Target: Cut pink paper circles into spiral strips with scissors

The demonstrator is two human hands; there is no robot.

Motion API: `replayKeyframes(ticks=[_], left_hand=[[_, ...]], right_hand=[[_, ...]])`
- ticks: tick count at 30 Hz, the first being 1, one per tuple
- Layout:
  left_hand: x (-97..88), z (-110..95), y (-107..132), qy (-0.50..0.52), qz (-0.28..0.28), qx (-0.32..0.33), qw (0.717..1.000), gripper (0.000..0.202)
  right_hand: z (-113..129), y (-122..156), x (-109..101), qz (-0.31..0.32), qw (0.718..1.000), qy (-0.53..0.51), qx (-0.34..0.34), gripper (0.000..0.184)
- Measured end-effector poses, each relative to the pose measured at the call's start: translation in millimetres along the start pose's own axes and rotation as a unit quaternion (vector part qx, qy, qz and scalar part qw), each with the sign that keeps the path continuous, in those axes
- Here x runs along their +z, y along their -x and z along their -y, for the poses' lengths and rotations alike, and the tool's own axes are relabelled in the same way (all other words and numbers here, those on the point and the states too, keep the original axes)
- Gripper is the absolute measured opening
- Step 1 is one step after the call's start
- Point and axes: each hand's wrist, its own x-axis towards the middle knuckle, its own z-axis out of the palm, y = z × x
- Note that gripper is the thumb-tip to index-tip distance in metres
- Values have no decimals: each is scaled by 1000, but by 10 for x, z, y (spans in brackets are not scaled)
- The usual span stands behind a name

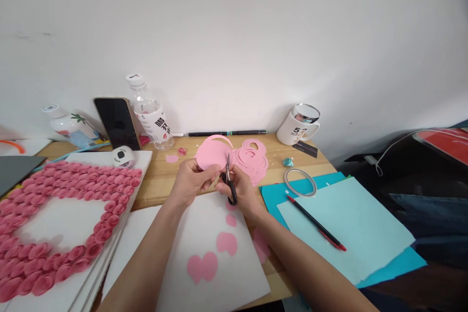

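Observation:
My left hand (192, 178) pinches the lower edge of a round pink paper (212, 153), holding it above the table. In my right hand (240, 189) is a small pair of scissors (230, 186) with black handles, its blades pointing up at the paper's right edge. A thin curved strip of pink paper (222, 137) arches over the top of the round piece. Just right of it lies a pile of pink paper cut-offs (252, 160). Beneath my wrists, pink paper shapes, one a heart (202, 267), rest on a white sheet (183, 292).
On the left, a white board (135, 158) bears rows of pink paper roses (102, 231). A phone (116, 122), a plastic bottle (151, 117) and a mug (298, 124) stand by the wall. To the right are blue sheets (373, 224), a pen (316, 223) and a tape roll (300, 192).

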Motion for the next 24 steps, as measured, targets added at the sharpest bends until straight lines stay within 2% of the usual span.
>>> replayKeyframes(ticks=[17, 24], left_hand=[[-3, -60, -1, 15, -21, 3, 1000, 25], [-22, -24, -15, 30, -13, 27, 999, 25]], right_hand=[[19, 14, 6, -15, 999, 6, 41, 35], [49, 18, 20, -20, 999, 4, 48, 32]])
